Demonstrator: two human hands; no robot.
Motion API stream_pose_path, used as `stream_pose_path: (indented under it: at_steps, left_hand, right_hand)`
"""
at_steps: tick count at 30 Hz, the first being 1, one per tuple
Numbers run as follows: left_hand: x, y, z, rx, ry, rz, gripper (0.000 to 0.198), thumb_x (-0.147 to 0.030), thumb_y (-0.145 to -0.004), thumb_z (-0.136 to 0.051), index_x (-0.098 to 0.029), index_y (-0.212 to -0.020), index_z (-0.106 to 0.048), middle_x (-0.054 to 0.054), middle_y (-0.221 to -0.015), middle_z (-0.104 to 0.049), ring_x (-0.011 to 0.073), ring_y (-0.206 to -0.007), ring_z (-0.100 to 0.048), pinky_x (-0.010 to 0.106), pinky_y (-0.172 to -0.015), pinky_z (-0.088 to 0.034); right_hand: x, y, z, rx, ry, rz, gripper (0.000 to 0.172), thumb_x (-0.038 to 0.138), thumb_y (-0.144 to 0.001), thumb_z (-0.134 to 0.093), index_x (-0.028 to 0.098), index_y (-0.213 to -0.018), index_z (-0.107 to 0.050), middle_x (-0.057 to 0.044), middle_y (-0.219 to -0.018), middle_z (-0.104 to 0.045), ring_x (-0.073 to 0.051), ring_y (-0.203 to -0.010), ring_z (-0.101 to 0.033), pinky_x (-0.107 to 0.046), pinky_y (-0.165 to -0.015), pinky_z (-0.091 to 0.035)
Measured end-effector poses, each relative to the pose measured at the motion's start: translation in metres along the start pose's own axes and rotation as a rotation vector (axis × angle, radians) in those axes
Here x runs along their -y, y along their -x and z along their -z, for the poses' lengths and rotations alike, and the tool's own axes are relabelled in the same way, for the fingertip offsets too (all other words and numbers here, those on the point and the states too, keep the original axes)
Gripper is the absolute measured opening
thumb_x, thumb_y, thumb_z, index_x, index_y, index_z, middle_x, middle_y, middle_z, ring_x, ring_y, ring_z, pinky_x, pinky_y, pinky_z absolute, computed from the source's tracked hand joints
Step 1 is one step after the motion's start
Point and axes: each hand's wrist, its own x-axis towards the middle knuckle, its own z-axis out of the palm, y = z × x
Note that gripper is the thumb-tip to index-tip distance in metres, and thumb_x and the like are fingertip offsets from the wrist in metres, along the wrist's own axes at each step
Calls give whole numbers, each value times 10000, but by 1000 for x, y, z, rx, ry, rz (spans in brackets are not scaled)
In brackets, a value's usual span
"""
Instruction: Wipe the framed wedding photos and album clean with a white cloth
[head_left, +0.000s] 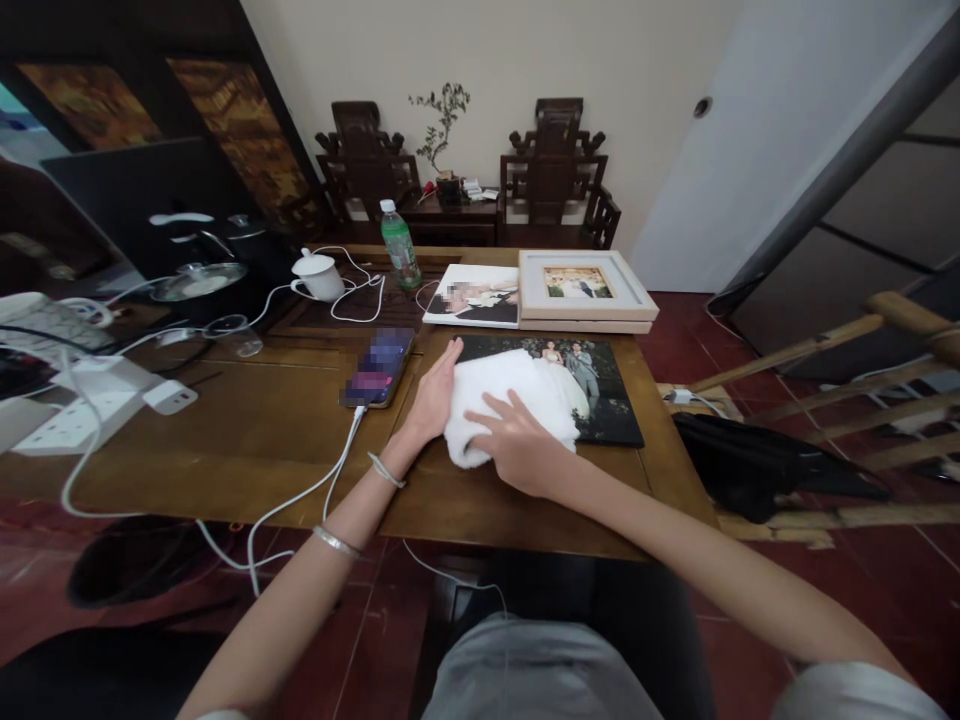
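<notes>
A folded white towel [510, 385] lies over the left part of a dark photo panel [619, 405], which rests flat on the wooden table. The panel's uncovered right side shows two people in formal dress. On top of the towel lies my right hand [521, 445], fingers spread and pressing on the cloth. Along the towel's left edge my left hand [435, 395] stands on its side, fingers stretched out, touching or very near the panel's left edge. Left of that hand, a phone [380, 368] with a white cable plugged in lies on the table.
Behind the panel are stacked light-wood frames [585, 318] and a white-edged photo [469, 300]. A green-labelled bottle [401, 245] and a lidded white cup [318, 277] stand farther back. Power strips [82, 420], a clear cup [238, 337] and loose white cables occupy the left side.
</notes>
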Motion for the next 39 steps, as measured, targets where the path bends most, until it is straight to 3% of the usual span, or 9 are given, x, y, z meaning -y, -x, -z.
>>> stream_pose_path:
  at_steps: [4, 7, 10, 15, 21, 25, 29, 33, 39]
  left_hand:
    - [1, 1, -2, 116, -57, 19, 603, -462, -965, -167, -104, -1397, -389, 104, -1482, -349, 178, -1391, -277, 367, -1162, -196]
    - [6, 0, -6, 173, -112, 30, 578, -444, -962, -230, -85, -1377, -412, 134, -1467, -366, 188, -1389, -286, 395, -1152, -208]
    - [13, -1, -9, 200, -171, 30, 512, -415, -955, -294, -133, -1352, -451, 119, -1457, -391, 203, -1383, -301, 455, -1129, -236]
    - [19, -2, -10, 206, -186, 0, 483, -356, -955, -281, -118, -1325, -480, 134, -1452, -397, 218, -1379, -310, 480, -1112, -256]
    - [22, -2, -11, 173, -183, -12, 460, -350, -945, -305, -134, -1287, -525, 124, -1400, -473, 236, -1349, -362, 473, -1117, -264]
    - [25, -3, -11, 168, -189, -19, 448, -343, -942, -313, -148, -1276, -538, 112, -1355, -522, 234, -1323, -400, 460, -1111, -287]
    - [24, -2, -10, 183, -200, -7, 454, -351, -925, -368, -149, -1306, -511, 122, -1415, -455, 244, -1350, -362, 485, -1109, -277]
    - [21, -1, -9, 199, -174, -16, 470, -349, -921, -375, -134, -1323, -488, 138, -1448, -403, 248, -1372, -322, 500, -1110, -269]
    - [20, -1, -10, 192, -166, -16, 456, -346, -921, -378, -155, -1319, -490, 132, -1446, -408, 243, -1373, -320, 504, -1107, -269]
  right_hand:
    - [-3, 25, 20, 91, -92, 65, 453, -13, -757, -392, 178, -1069, -659, -111, -1278, -577, -290, -1303, -382, -528, -1075, -238]
    - [-17, 34, 35, 121, -136, -42, 464, -32, -704, -394, 173, -1025, -659, -138, -1127, -645, -249, -1209, -498, -449, -1025, -328]
    - [-39, 29, 40, 71, -77, -168, 476, -28, -684, -388, 173, -1025, -652, -147, -1100, -647, -260, -1140, -544, -398, -934, -392]
    - [-70, -12, 34, -8, 21, -287, 486, 14, -731, -388, 156, -1136, -616, -147, -1028, -668, -258, -914, -617, -332, -791, -420]
    - [-73, -88, 33, -71, -78, -265, 459, 50, -776, -403, 182, -1162, -616, -117, -1118, -664, -247, -1003, -592, -302, -820, -406]
    - [-70, -112, 36, -52, -92, -272, 433, 78, -785, -421, 170, -1153, -631, -123, -1103, -671, -260, -1014, -590, -317, -832, -415]
    - [-80, -94, 38, -83, -123, -296, 471, 61, -774, -419, 165, -1184, -625, -109, -1174, -650, -248, -1047, -580, -301, -868, -404]
    - [-103, -48, 43, -94, -143, -322, 533, 11, -699, -396, 132, -1157, -641, -120, -1153, -662, -252, -1011, -592, -296, -865, -390]
    - [-139, 23, 52, -105, -51, -403, 481, 28, -664, -380, 128, -1034, -671, -113, -1022, -693, -261, -926, -595, -299, -805, -391]
